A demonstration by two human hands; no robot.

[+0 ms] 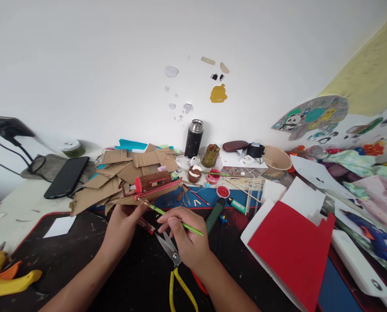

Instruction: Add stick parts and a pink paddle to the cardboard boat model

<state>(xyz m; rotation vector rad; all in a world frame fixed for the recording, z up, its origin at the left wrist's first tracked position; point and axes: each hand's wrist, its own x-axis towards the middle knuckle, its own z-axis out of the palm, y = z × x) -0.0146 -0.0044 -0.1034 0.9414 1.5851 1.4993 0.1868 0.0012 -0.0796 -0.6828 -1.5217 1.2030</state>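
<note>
My left hand [123, 229] is closed on the underside of a small brown-and-red painted cardboard model [154, 182] shaped like a boat. Its upper part is a brown roll with a red end, set on a red-edged base. Between the fingers of my right hand [191, 240] is a thin green paintbrush [193, 229]. The brush tip reaches the model's lower edge, close to my left thumb; whether it touches cannot be made out. Scissors with yellow handles [177, 264] lie partly under my right hand. Paint pots stand beyond, one with red paint [223, 191] and one brown-and-white [194, 173].
Cardboard scraps [99, 190] pile up at the left, near a black phone [66, 177]. A black flask [194, 138] stands against the wall. Red card [291, 251] and white paper lie at the right, beside a green glue tube [237, 205] and wooden sticks. A yellow tool [11, 277] sits front left.
</note>
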